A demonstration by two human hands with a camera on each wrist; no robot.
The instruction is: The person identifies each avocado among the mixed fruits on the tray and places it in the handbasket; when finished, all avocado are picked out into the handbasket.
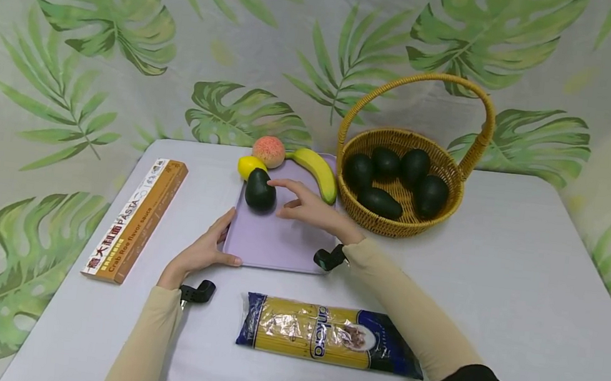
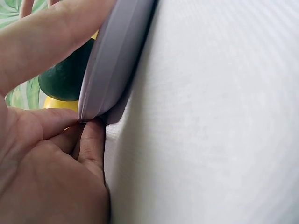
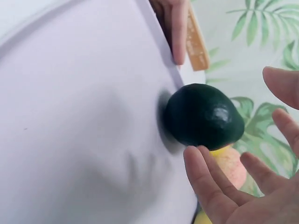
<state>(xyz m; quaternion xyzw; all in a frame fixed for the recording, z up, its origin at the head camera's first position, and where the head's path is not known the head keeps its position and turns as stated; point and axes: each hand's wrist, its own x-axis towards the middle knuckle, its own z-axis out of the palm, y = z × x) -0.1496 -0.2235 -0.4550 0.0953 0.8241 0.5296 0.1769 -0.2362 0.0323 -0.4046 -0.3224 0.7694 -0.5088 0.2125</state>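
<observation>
A lilac tray (image 1: 276,247) lies on the table, and my left hand (image 1: 201,253) grips its near left corner. In the left wrist view, fingers bend round the tray's rim (image 2: 110,70). On the tray's left part sits a dark green avocado (image 1: 260,192). Just right of it is my right hand (image 1: 311,209), thumb and fingers spread. Its fingertips come close to the avocado (image 3: 203,116) in the right wrist view; whether they touch I cannot tell. Behind the avocado are a lemon (image 1: 250,166), a peach (image 1: 269,151) and a banana (image 1: 314,171).
A wicker basket (image 1: 392,227) with a tall handle holds several avocados (image 1: 432,197), right of the tray. At the left lies a long pasta box (image 1: 138,222). A bag of spaghetti (image 1: 303,332) lies in front of the tray, partly under the right forearm.
</observation>
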